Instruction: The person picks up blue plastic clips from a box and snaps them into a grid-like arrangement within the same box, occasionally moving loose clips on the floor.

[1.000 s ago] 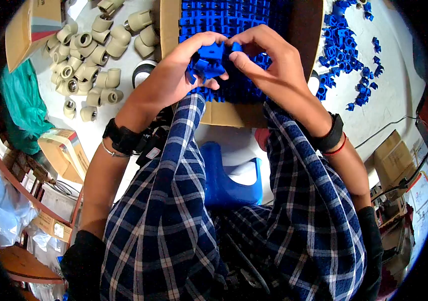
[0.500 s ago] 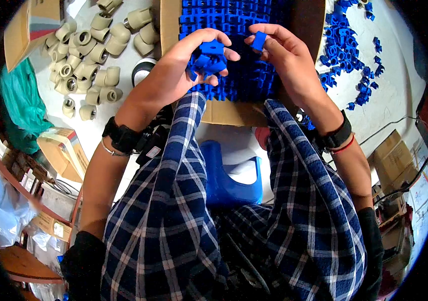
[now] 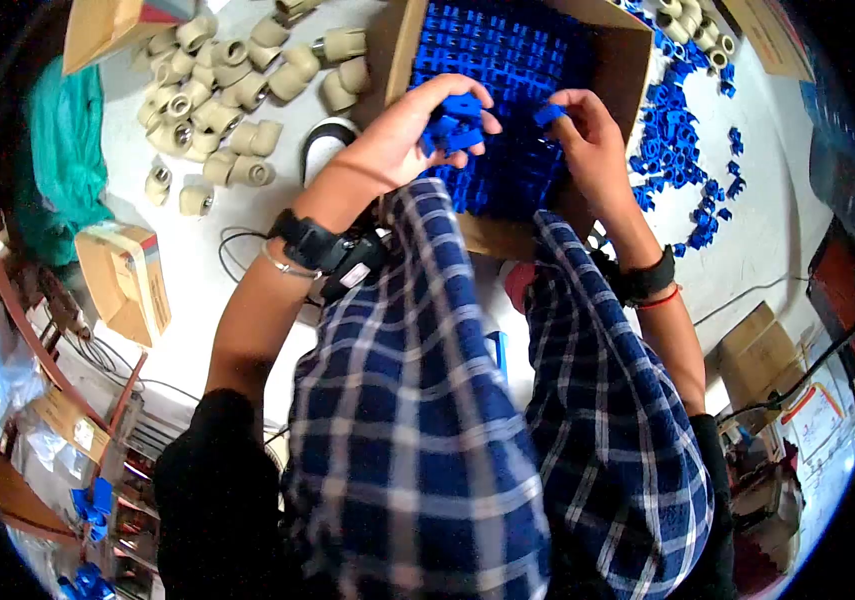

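My left hand (image 3: 399, 138) is curled around several blue plastic pipe clips (image 3: 457, 125), held over the left side of an open cardboard box (image 3: 597, 35). Between the thumb and fingers of my right hand (image 3: 595, 145) is a single blue clip (image 3: 548, 114), above the box's right part. Inside the box, many blue clips (image 3: 507, 45) lie in tight, even rows. My hands are apart, and the palm side of the left one is partly hidden by the clips.
Loose blue clips (image 3: 669, 135) are scattered on the white floor right of the box. Beige pipe elbows (image 3: 217, 112) lie in a pile at left, near a green plastic bag (image 3: 62, 150) and a small carton (image 3: 122, 280). A shoe (image 3: 327, 145) stands beside the box.
The view has shifted, so the box and both hands appear further right. My right hand has turned slightly with its clip, a little lower over the box. Both hands keep their hold.
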Available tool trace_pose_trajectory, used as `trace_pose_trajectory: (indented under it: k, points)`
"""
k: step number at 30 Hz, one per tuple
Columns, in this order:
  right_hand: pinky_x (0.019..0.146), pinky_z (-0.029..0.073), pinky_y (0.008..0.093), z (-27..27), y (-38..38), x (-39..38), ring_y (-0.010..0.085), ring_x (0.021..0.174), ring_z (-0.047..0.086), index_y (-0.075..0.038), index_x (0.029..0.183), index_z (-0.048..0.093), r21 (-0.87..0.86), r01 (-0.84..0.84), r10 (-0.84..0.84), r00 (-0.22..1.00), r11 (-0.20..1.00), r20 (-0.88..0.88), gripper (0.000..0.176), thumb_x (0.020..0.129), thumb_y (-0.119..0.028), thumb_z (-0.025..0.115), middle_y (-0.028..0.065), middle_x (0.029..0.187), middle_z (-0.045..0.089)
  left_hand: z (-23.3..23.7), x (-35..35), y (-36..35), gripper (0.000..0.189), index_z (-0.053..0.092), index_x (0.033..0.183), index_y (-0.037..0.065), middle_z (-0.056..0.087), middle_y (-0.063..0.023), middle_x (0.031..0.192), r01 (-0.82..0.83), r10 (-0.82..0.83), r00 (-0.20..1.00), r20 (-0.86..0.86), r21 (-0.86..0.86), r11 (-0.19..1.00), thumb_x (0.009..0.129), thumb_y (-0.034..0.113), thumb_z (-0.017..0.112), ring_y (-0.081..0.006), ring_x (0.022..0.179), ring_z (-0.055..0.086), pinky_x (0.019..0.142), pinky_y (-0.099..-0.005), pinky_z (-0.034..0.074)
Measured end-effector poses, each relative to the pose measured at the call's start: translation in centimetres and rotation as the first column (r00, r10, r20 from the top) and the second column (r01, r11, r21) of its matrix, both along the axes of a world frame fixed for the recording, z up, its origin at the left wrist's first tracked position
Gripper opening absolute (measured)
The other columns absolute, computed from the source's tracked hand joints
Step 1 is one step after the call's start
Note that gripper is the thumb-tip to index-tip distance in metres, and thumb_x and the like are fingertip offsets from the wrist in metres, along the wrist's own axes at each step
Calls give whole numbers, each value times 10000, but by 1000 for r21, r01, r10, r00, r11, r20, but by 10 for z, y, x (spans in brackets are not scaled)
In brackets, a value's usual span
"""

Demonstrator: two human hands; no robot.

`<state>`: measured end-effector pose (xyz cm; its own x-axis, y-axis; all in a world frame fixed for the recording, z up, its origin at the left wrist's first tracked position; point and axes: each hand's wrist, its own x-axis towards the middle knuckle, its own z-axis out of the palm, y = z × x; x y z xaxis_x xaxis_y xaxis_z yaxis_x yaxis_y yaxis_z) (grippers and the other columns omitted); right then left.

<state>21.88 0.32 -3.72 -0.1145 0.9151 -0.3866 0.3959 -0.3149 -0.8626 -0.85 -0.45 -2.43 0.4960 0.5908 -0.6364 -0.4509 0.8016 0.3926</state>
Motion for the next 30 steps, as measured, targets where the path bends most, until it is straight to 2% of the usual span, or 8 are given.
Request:
trace_pose_trajectory:
  k: [3, 7, 10, 11, 15, 20, 22, 30]
  points:
    - [610, 468, 324, 0, 3, 11, 186, 630, 573, -47, 1004, 541, 118, -156, 110, 940, 981, 323, 172, 840, -74, 584, 109, 790, 613, 3, -4, -3, 320, 583, 986, 98, 640, -68, 886, 7, -8, 1000, 11, 94, 996, 914, 392, 481, -138, 716, 596, 568, -234, 456]
    - [678, 482, 372, 8, 7, 13, 306, 732, 614, -23, 1000, 511, 208, -208, 119, 920, 956, 374, 166, 848, -62, 564, 177, 843, 614, 5, -6, -7, 299, 571, 1020, 95, 638, -70, 928, 0, -1, 1000, 8, 167, 986, 939, 354, 446, -128, 752, 590, 609, -230, 460]
    - [741, 472, 445, 11, 16, 9, 423, 864, 580, -4, 999, 492, 332, -375, 107, 786, 865, 608, 173, 832, -30, 530, 233, 927, 599, -1, -6, -7, 295, 579, 1009, 86, 643, -84, 930, -29, 20, 999, 42, 207, 978, 940, 333, 433, -133, 754, 594, 600, -236, 471]
    - [746, 471, 454, 9, 22, 9, 424, 855, 582, 4, 993, 491, 436, -478, 102, 754, 763, 649, 193, 807, -22, 535, 245, 919, 587, -3, -6, -5, 296, 582, 1008, 86, 646, -89, 930, -32, 23, 999, 46, 211, 977, 938, 334, 436, -137, 751, 597, 596, -239, 475]
    - [764, 485, 450, -10, 34, 11, 401, 902, 589, -20, 992, 508, 231, -518, 118, 555, 824, 823, 168, 827, -37, 479, 222, 975, 610, -14, -6, 2, 328, 580, 1008, 68, 653, -109, 914, -9, -3, 997, 73, 164, 986, 922, 364, 465, -158, 723, 620, 565, -245, 493]
    - [756, 491, 451, -7, 33, 8, 398, 889, 599, -20, 972, 534, 202, -493, 117, 542, 846, 832, 159, 821, -51, 491, 220, 955, 625, -10, -5, 0, 334, 588, 990, 74, 650, -107, 910, -15, 17, 1000, -8, 160, 987, 919, 376, 465, -149, 712, 621, 545, -234, 488]
    - [752, 494, 445, -8, 35, 7, 394, 872, 607, -26, 959, 546, 196, -479, 132, 569, 856, 812, 151, 818, -76, 526, 207, 925, 637, -8, -1, 1, 302, 574, 1003, 76, 652, -73, 885, -57, 48, 990, 136, 64, 996, 944, 343, 445, -132, 698, 623, 539, -250, 509]
    - [714, 504, 469, -19, 38, 13, 408, 825, 611, -25, 917, 532, 182, -515, 163, 553, 838, 817, 129, 800, -81, 537, 228, 875, 628, -7, -2, -1, 291, 567, 991, 82, 646, -77, 889, -92, 76, 980, 185, 81, 992, 955, 331, 422, -127, 702, 614, 543, -245, 502]
